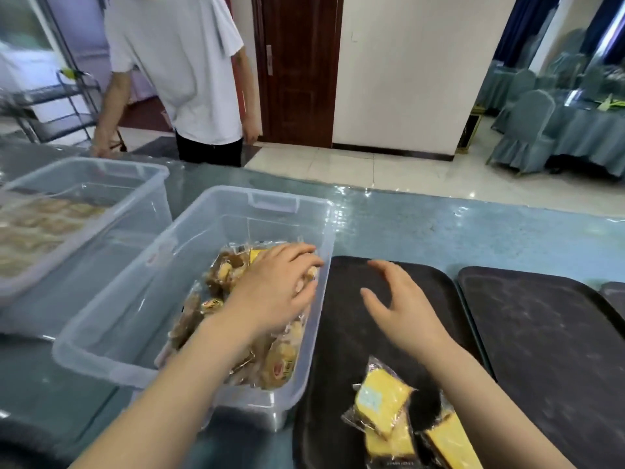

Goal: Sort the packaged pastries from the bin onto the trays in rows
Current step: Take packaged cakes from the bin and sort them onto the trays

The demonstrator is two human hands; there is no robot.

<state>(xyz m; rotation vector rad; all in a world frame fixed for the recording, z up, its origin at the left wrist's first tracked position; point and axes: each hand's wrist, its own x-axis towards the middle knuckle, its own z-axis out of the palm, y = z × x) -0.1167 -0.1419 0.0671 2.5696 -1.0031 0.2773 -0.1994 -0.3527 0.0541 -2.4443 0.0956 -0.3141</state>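
- Pastries (236, 319) sit piled in the bin (189, 252); my left hand (274, 292) reaches in, fingers curled on one, grip probably partial (blurred).
- Right hand (402, 306) hovers spread, holding nothing, over the near tray (338, 333).
- Three cake packs (382, 401) sit at the tray's front edge; I'd lift one cleanly and extend that row.

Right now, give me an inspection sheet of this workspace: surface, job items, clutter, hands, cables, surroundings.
Surface: table under a glossy blue-green cover.
Job's things: clear bin with packaged pastries heaped at its right side; three yellow cake packs on the near end of the left tray; second tray bare; a third tray's edge at far right.
Clutter: second clear bin far left, contents blurred.
Hands: left hand in the bin on the pastries, grip unclear; right hand open above the left tray.
Cables: nothing seen.
Surroundings: standing person, wooden door, covered chairs, metal cart.
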